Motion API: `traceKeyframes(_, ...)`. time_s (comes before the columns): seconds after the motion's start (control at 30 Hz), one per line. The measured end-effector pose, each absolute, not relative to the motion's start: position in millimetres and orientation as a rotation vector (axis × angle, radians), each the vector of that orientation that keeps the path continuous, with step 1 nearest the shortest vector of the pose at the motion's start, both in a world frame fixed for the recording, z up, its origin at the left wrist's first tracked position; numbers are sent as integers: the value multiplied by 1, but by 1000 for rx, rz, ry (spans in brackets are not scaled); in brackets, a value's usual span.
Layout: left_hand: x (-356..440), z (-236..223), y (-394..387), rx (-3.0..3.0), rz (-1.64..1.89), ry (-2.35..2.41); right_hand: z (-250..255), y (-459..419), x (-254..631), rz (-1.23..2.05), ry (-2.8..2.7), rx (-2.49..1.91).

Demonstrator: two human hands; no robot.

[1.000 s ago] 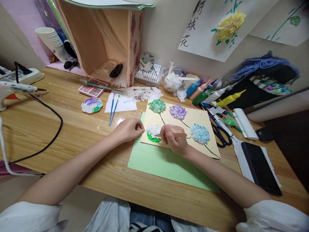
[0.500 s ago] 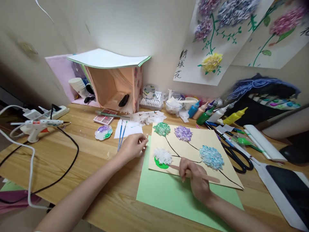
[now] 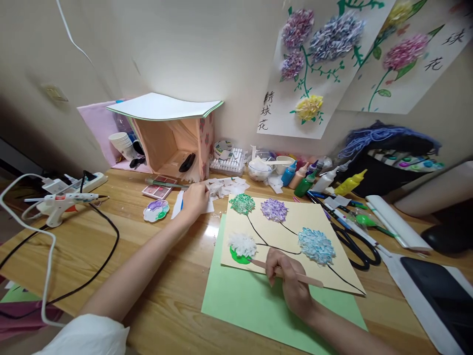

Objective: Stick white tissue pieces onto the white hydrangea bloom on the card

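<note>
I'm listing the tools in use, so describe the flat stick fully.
The flat stick is light brown, apparently wooden, slim and straight, with one rounded end. The right hand grips it, hiding its middle. It slants across the cream card, its other end by the green patch; whether they touch is unclear.

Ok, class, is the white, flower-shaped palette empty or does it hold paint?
Holding paint: purple and green patches show on the palette; how much, I cannot tell.
</note>
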State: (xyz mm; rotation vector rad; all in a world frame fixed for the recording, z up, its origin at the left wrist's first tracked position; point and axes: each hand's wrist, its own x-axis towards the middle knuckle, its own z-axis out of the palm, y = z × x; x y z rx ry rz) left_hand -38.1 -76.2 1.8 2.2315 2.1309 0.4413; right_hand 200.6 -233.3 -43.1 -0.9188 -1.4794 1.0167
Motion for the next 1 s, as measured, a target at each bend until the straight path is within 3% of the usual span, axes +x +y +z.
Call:
traceKeyframes(0.57, -43, -8, -86, 2155, 507, 2099, -41, -233, 200, 986, -1479, -915)
traceKeyframes(0.77, -56, 17, -98, 2068, 579, 2137, -42, -232, 201, 977, -1490, -926)
traceKeyframes(0.9, -59, 43, -124, 1984, 651, 1732, -43, -231, 202, 962, -1473, -934)
traceKeyframes(1.0, -49, 47, -148, 1877, 396, 1179, -43, -230, 203, 945, -1456, -925)
